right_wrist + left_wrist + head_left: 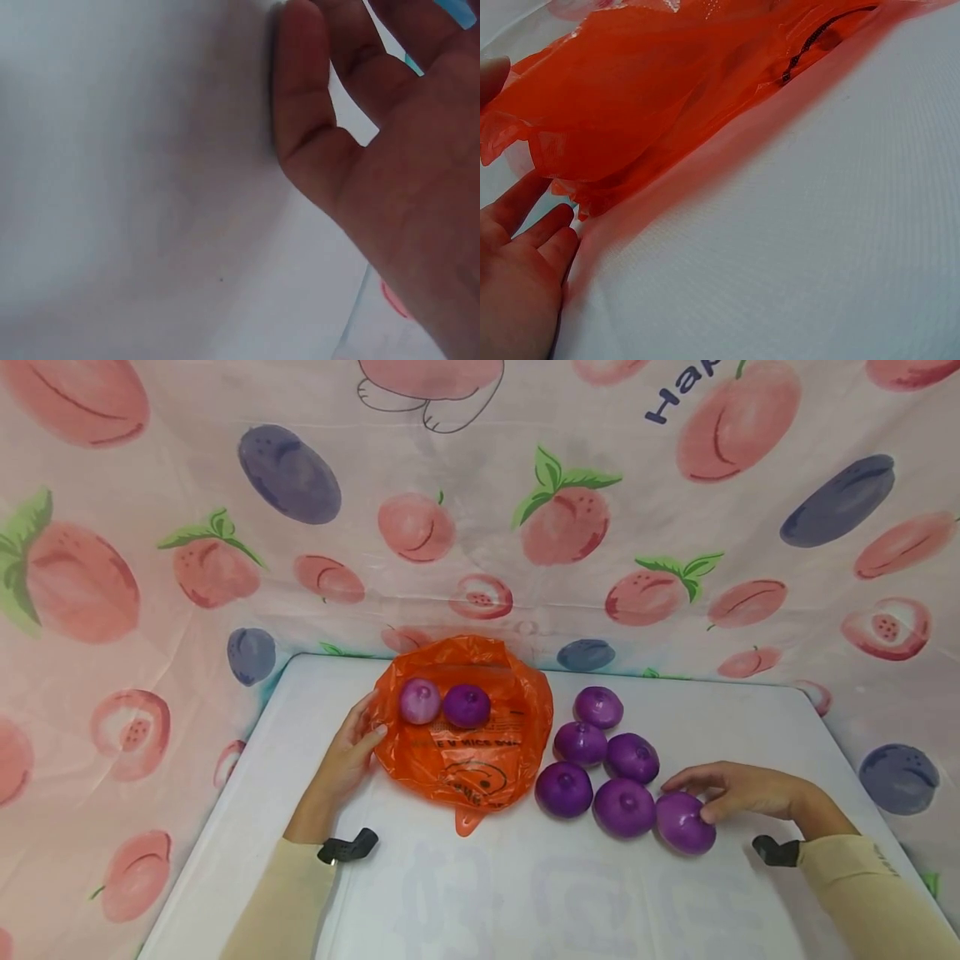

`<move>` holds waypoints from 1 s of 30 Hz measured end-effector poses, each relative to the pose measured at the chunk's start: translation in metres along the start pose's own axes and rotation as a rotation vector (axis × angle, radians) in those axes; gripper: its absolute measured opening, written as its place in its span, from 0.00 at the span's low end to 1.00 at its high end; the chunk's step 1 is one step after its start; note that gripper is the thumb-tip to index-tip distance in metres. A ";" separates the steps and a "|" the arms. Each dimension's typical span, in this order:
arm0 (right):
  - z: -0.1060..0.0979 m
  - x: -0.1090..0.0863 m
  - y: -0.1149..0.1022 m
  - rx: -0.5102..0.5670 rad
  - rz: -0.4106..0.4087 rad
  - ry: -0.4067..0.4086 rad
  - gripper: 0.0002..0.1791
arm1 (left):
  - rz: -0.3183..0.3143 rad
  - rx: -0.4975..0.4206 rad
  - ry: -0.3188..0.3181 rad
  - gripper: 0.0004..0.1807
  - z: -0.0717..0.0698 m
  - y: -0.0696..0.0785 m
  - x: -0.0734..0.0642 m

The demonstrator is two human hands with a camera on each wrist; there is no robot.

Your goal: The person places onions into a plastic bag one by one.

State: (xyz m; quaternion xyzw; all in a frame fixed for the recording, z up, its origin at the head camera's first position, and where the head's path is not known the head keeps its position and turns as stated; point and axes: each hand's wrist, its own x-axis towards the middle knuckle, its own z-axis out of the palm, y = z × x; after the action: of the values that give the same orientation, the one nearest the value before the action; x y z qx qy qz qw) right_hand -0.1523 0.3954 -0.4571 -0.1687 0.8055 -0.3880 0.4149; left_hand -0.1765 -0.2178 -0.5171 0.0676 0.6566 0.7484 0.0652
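Right of the orange plastic bag (435,760), six purple onions (624,807) lie clustered on the white table (465,893). Farthest from the bag, the outermost onion (681,828) is gripped between the right hand's (738,789) thumb and fingers. At the bag's left edge, the left hand (348,747) pinches its rim. Inside the bag, two more onions (467,706) sit side by side.

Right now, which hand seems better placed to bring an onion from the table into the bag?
Probably the right hand: it holds the rightmost onion, while the left hand is busy holding the left edge of the orange bag.
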 end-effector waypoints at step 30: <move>-0.007 0.001 0.018 0.163 -0.052 -0.065 0.31 | 0.007 -0.001 -0.002 0.35 -0.001 0.000 0.000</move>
State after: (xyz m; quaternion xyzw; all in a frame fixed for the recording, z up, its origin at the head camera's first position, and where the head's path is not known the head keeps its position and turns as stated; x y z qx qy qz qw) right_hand -0.1574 0.4100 -0.4690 -0.1675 0.7526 -0.4573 0.4432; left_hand -0.1766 -0.2183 -0.5175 0.0706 0.6558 0.7490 0.0634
